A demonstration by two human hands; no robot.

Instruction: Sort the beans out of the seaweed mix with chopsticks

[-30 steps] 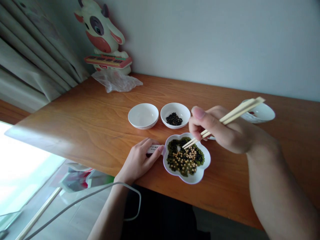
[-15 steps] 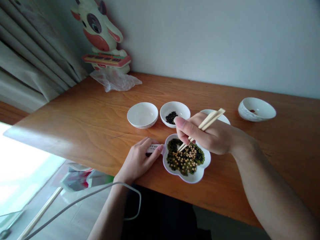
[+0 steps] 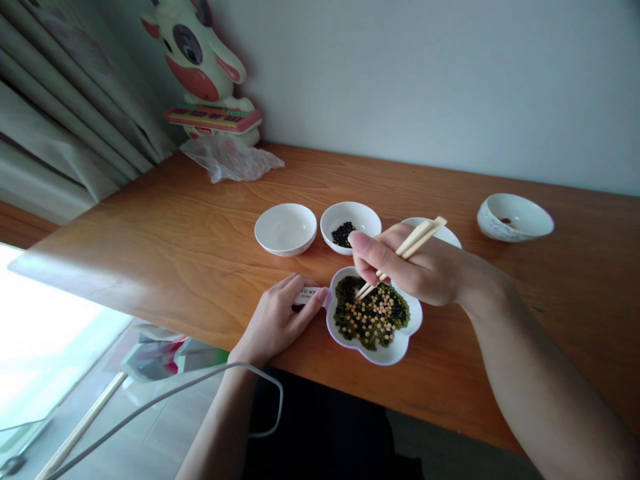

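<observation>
My right hand (image 3: 413,263) grips a pair of wooden chopsticks (image 3: 423,235), their tips down among mixed beans (image 3: 373,320): black, green and pale yellow ones. The beans lie in a white, flower-shaped dish with a lilac rim (image 3: 395,353). My left hand (image 3: 283,317) is closed around the dish's labelled handle (image 3: 306,296). Behind the dish stands a white bowl (image 3: 367,217) with black beans (image 3: 343,233) in it. Left of that is a white bowl (image 3: 286,227) with nothing visible inside. My right hand partly hides another white bowl (image 3: 447,235).
A patterned bowl (image 3: 515,227) with something small and reddish inside stands farther right on the wooden table (image 3: 200,267). At the back left, a toy cow with a keyboard (image 3: 210,87) leans by a clear plastic bag (image 3: 235,162). A grey cable (image 3: 165,395) crosses near my left wrist.
The chopstick tips have shifted very slightly among the beans. Otherwise both hands, the dish and the bowls stay as they were.
</observation>
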